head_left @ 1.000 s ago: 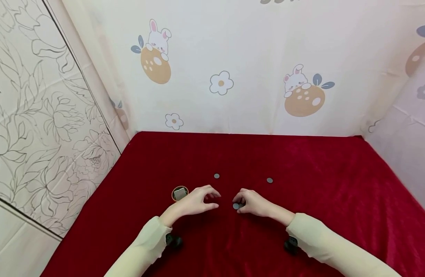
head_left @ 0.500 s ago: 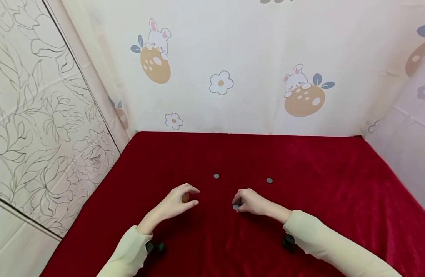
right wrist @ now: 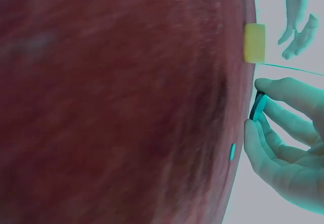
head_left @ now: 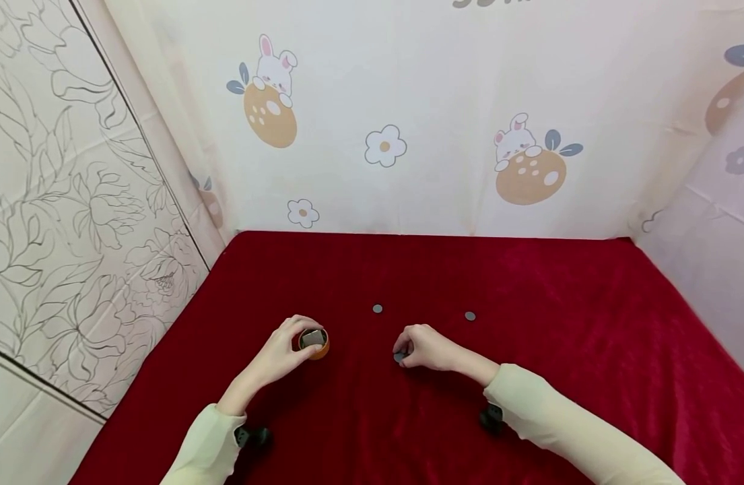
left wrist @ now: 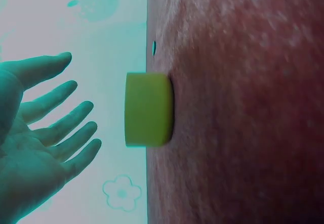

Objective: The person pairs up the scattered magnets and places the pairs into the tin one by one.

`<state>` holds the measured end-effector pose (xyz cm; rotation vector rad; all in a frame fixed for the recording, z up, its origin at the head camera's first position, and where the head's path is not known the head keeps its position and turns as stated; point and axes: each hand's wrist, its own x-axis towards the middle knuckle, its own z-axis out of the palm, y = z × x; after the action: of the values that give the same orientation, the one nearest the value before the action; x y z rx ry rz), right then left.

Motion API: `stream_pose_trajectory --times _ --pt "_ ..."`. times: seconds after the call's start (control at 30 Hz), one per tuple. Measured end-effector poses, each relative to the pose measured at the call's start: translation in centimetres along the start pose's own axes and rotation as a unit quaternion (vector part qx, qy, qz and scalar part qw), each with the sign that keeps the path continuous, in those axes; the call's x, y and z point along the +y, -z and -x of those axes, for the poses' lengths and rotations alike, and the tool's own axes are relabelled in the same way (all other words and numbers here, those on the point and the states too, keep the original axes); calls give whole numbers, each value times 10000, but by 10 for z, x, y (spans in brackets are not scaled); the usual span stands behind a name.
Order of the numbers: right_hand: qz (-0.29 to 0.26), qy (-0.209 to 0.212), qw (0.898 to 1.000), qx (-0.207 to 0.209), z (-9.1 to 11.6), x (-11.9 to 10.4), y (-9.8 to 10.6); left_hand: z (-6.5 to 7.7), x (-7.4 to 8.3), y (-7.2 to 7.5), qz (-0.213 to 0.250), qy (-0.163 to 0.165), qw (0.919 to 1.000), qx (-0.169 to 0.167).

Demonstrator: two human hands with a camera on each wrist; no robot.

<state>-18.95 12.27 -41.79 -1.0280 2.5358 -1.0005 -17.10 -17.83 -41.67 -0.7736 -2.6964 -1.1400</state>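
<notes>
My left hand (head_left: 283, 347), fingers spread and slightly bent, hovers over a round orange container (head_left: 323, 349). From the left wrist this container (left wrist: 148, 110) stands upright on the cloth, with the fingers higher than its rim. A grey rectangular piece (head_left: 313, 338) shows inside it. My right hand (head_left: 433, 347) pinches coin-like grey discs (head_left: 399, 358) between thumb and fingertips, raised off the cloth. The right wrist view shows a dark disc and a paler disc (right wrist: 258, 107) face to face in that pinch. Two more grey discs (head_left: 378, 308) (head_left: 470, 316) lie flat farther back.
A dark red velvety cloth (head_left: 529, 283) covers the table. Behind it hangs a pale curtain (head_left: 432, 188) printed with rabbits and flowers, and a flower-patterned panel (head_left: 87, 168) borders the left side. Small black cameras sit at both wrists.
My left hand has moved left, back from the middle to the container. My right hand has shifted slightly left, still pinching the discs. The two discs on the cloth stay put.
</notes>
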Motion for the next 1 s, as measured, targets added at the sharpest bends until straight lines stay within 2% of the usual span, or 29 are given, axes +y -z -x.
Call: stream_pose_trajectory --times 0.13,0.57,1.0 --pt "-66 38 9999 72 -9 -8 0 3 -7 1 -16 149 9999 18" --pt "-314 158 9990 272 -38 -30 -9 10 -22 6 2 681 9971 -336" --pt "-747 94 9963 411 -66 -49 -23 10 -29 -1 521 946 9930 -480"
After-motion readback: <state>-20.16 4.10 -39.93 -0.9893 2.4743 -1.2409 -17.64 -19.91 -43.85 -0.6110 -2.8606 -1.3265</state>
